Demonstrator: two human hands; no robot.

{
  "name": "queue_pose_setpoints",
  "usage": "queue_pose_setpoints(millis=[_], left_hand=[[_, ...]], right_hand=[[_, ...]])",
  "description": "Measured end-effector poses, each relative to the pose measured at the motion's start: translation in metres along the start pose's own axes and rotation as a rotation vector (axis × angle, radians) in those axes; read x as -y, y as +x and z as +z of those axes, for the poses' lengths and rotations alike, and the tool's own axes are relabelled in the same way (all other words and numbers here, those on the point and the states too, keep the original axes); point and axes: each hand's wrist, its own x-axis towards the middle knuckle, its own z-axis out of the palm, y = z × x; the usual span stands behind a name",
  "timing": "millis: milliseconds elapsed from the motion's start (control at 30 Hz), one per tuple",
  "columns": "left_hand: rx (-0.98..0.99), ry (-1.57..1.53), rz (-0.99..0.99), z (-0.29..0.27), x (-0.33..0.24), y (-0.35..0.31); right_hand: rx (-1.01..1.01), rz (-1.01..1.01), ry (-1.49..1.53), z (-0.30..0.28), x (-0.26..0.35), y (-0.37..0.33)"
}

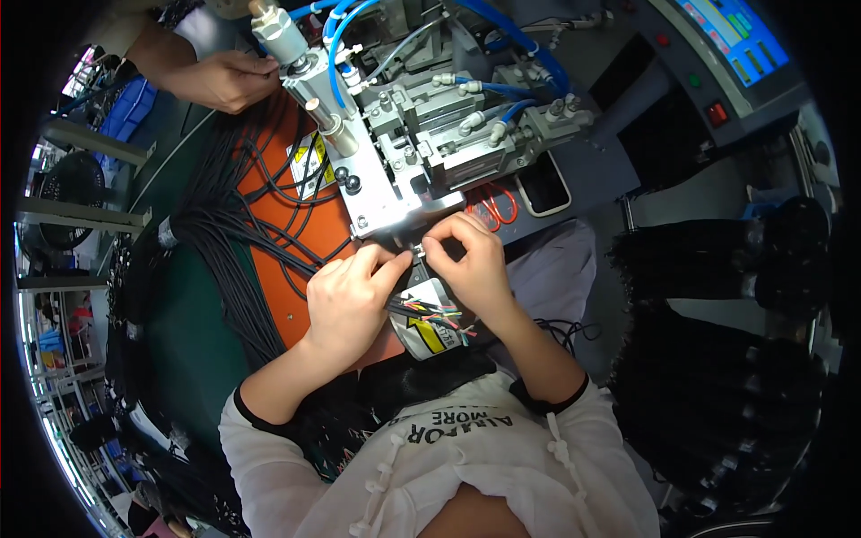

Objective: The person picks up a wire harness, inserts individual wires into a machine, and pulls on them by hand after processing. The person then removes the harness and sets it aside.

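At the front edge of a metal pneumatic fixture (381,193), both my hands are closed with their fingertips close together. A small silvery piece (418,252) sits between them, too small to name. My left hand (348,300) pinches thumb against forefinger beside it. From under that hand's palm stick out black cables (404,308), ending in bare coloured wires (441,316); the curled fingers hide how they are gripped. Thumb and forefinger of my right hand (471,269) are pressed together at the piece's right side. Below the wire ends is a white and yellow label (426,336).
A thick bundle of black cables (224,242) lies over the orange board (278,255) at left. Another person's hand (224,81) touches the fixture's far left. A phone (544,186) lies right of the fixture, below a screen (740,40). More black cable bundles (708,260) hang at right.
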Motion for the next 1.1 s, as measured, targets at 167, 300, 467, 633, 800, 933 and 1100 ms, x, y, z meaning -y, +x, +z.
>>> queue_pose_setpoints(millis=[167, 300, 467, 633, 800, 933, 1100], left_hand=[[0.039, 0.078, 0.006, -0.009, -0.003, -0.009], [0.057, 0.162, 0.005, -0.005, 0.000, -0.018], [0.115, 0.146, -0.022, -0.002, 0.001, -0.023], [0.082, 0.162, 0.043, -0.007, 0.001, -0.022], [0.058, 0.104, 0.020, -0.005, 0.004, -0.023], [0.009, 0.115, 0.030, 0.004, 0.007, -0.023], [-0.004, 0.142, 0.053, 0.005, 0.005, -0.022]], right_hand=[[0.047, 0.165, 0.107, -0.011, 0.004, -0.003], [-0.114, 0.155, -0.007, -0.041, -0.021, -0.017], [-0.159, 0.265, -0.403, -0.105, -0.049, -0.059], [-0.082, 0.465, -1.149, -0.108, -0.144, -0.131], [0.041, 0.455, -1.015, -0.104, -0.161, -0.143], [0.075, 0.345, -1.022, -0.108, -0.174, -0.132], [0.060, 0.337, -1.005, -0.100, -0.182, -0.128]])
